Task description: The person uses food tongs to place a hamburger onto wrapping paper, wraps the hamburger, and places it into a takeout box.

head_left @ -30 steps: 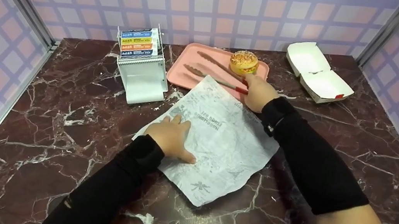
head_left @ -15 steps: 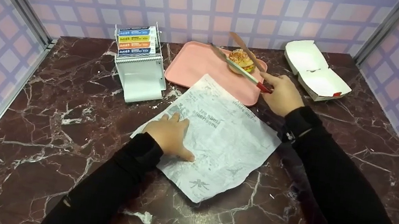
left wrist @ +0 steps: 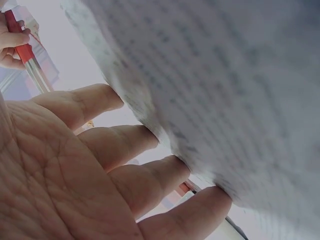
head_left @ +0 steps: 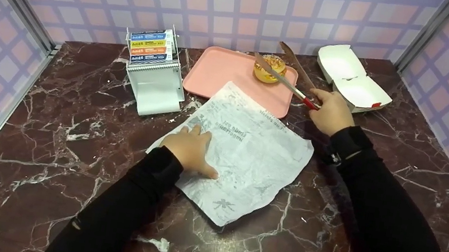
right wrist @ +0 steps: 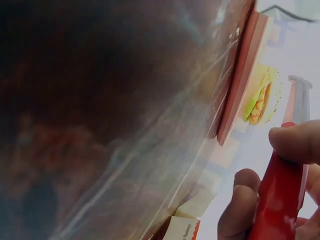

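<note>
My left hand point(head_left: 186, 149) rests with fingers spread on a sheet of white wrapping paper point(head_left: 254, 165), printed with grey text. In the left wrist view, its fingertips touch the paper point(left wrist: 200, 100). My right hand point(head_left: 333, 115) grips red-handled tongs point(head_left: 293, 88), whose arms stand apart. A toy-like burger point(head_left: 263, 77) with a seeded bun sits on the right part of a pink tray point(head_left: 219, 70). One arm of the tongs crosses in front of the burger in the head view; the other is to its right. Contact with the bun cannot be told.
An open white burger box point(head_left: 361, 92) stands at the back right. At the back left is a white holder point(head_left: 155, 85) with several coloured, labelled strips. Tiled-pattern walls enclose the dark marbled table point(head_left: 66, 191) at the back and sides.
My right hand has lifted the tongs off the tray and moved right with them, their arms swinging up to the burger and spreading wider. My left hand stays on the paper.
</note>
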Available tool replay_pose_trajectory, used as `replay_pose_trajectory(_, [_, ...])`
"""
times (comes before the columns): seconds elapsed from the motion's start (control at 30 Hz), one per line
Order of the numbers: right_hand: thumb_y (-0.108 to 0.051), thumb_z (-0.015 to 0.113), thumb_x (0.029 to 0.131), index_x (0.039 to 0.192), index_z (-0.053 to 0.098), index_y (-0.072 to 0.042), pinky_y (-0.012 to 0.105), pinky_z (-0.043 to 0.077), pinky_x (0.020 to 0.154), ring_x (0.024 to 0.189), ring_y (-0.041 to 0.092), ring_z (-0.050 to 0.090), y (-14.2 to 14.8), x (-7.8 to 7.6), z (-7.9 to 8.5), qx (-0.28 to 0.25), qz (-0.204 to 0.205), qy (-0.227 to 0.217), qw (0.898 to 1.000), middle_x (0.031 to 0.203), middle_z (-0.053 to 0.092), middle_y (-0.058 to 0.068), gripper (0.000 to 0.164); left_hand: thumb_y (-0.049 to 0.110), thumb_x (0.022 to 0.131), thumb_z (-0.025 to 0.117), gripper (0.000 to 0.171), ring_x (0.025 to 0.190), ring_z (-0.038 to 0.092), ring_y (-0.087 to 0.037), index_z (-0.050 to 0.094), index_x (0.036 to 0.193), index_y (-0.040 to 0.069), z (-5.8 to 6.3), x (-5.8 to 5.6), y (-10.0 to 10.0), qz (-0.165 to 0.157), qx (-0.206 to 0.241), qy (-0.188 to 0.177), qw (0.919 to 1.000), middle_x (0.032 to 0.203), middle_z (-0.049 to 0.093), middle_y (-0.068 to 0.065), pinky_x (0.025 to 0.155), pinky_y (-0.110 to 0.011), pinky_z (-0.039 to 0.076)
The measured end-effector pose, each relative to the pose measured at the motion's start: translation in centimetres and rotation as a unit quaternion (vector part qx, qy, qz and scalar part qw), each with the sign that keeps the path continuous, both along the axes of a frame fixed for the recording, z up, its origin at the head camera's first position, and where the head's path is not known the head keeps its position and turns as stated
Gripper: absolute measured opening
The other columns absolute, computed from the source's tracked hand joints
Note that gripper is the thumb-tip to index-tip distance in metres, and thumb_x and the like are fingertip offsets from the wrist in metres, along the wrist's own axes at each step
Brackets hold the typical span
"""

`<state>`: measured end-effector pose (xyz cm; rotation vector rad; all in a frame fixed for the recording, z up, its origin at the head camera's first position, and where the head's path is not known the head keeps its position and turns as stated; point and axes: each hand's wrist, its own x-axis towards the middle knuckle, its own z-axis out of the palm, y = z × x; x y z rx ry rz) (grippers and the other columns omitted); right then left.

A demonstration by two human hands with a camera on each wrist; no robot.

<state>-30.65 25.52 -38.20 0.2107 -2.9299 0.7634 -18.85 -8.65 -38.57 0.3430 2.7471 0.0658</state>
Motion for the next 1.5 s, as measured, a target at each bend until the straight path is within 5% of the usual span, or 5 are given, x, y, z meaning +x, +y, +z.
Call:
replay_pose_trajectory(0.7, [-0.018, 0.061, 0.084, 0.133, 0.051, -0.014, 0.051, 0.042, 0.091, 0.106, 0.032, 0.057, 0.4, -0.2, -0.6, 0.026, 0.0, -0.062, 0.998, 0.118, 0.061, 0.014, 0.05, 0.077, 0.055, 0.065, 0.115, 0.136, 0.022, -0.046, 0.028, 0.146, 0.017, 0.2, -0.1, 0.1, 0.004, 0.018, 0.003, 0.9998, 0.153, 0.018, -0.018, 0.099, -0.061, 0.035])
replay_pose_trajectory(1.1, [-0.018, 0.059, 0.087, 0.134, 0.05, -0.013, 0.054, 0.041, 0.092, 0.107, 0.036, 0.055, 1.0, 0.3, -0.4, 0.026, 0.002, -0.043, 0.999, 0.121, 0.059, 0.017, 0.048, 0.08, 0.053, 0.064, 0.117, 0.136, 0.02, -0.047, 0.028, 0.146, 0.019, 0.1, -0.5, 0.0, -0.002, 0.013, 0.003, 0.9999, 0.154, 0.017, -0.017, 0.098, -0.064, 0.034])
replay_pose_trajectory(1.5, [-0.017, 0.063, 0.087, 0.135, 0.046, -0.019, 0.051, 0.038, 0.092, 0.108, 0.032, 0.054, 3.2, 3.1, 1.1, -0.068, 0.043, -0.047, 0.996, 0.124, 0.057, 0.014, 0.052, 0.078, 0.054, 0.065, 0.115, 0.137, 0.02, -0.045, 0.029, 0.145, 0.019, 0.1, -0.6, -0.1, -0.003, 0.013, 0.006, 0.9999, 0.154, 0.017, -0.017, 0.099, -0.061, 0.035])
